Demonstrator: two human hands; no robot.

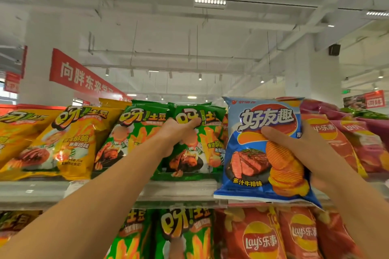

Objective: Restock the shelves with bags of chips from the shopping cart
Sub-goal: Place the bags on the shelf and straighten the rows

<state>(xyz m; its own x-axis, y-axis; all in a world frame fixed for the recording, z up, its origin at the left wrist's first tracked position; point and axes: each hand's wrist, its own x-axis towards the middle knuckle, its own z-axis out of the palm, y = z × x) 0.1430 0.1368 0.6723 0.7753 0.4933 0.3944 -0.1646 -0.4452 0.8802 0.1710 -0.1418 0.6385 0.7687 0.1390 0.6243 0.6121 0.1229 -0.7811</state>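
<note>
My right hand (294, 149) grips a blue bag of ridged chips (259, 166) with a steak picture, thumb on its front, holding it upright in front of the top shelf (181, 191). My left hand (179, 134) grips the upper part of a green chip bag (197, 153) that stands on the top shelf just left of the blue bag. The shopping cart is out of sight.
Yellow bags (69, 143) and another green bag (130, 139) fill the top shelf to the left; red and purple Lay's bags (341, 143) lean at the right. The lower shelf holds green bags (183, 235) and red Lay's bags (261, 237). A red banner (84, 78) hangs behind.
</note>
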